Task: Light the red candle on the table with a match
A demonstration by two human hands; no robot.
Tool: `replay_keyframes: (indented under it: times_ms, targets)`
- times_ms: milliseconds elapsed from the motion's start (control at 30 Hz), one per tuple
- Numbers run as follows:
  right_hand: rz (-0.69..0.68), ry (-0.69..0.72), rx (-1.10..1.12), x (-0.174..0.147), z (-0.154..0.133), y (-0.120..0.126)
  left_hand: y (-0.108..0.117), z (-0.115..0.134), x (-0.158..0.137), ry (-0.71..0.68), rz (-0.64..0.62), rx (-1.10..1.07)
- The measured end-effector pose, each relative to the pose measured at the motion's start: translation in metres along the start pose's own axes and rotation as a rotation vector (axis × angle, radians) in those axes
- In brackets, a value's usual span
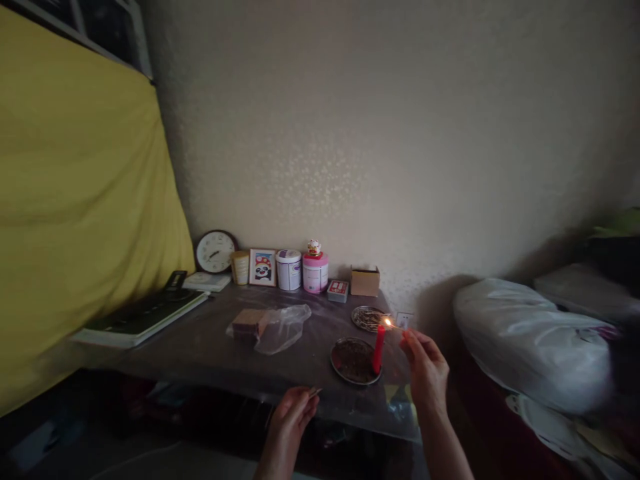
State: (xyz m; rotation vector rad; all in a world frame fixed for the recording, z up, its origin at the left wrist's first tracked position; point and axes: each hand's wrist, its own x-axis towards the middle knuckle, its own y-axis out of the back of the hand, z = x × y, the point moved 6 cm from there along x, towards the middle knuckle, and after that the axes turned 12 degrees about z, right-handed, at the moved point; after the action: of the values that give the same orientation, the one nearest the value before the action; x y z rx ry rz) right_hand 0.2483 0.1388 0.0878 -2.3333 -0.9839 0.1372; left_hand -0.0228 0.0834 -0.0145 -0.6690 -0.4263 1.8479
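My right hand (427,370) is closed in a pinch on a burning match (397,327), its flame close above the top of a red candle (379,350). Whether the wick itself is alight I cannot tell. The candle stands upright, leaning slightly, at the right side of a round metal plate (353,360) with a dark, stained surface. My left hand (295,410) is closed in front of the table edge, lower left of the plate, its fingertips on a small thin thing that is too small to name. Behind the candle, a second round plate (367,319) holds many thin sticks.
On the dark-covered table (300,367) lie a brown block-shaped pack (249,325) in clear plastic and a large book (145,320). Along the wall stand a clock (216,251), a framed panda picture (263,267), canisters (289,271) and a cardboard box (365,281). White bags (530,340) sit at right.
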Motion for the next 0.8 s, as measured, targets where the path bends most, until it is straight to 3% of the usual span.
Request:
replay_keyframes:
  times_ms: [533, 800]
  targets:
    - [-0.031, -0.064, 0.016, 0.0025, 0.0025, 0.0001, 0.0014, 0.0010, 0.0002, -0.042, -0.016, 0.001]
    - [-0.055, -0.015, -0.049, 0.0011, -0.0013, -0.0002, 0.0043, -0.0032, 0.0017, 0.032, -0.016, -0.012]
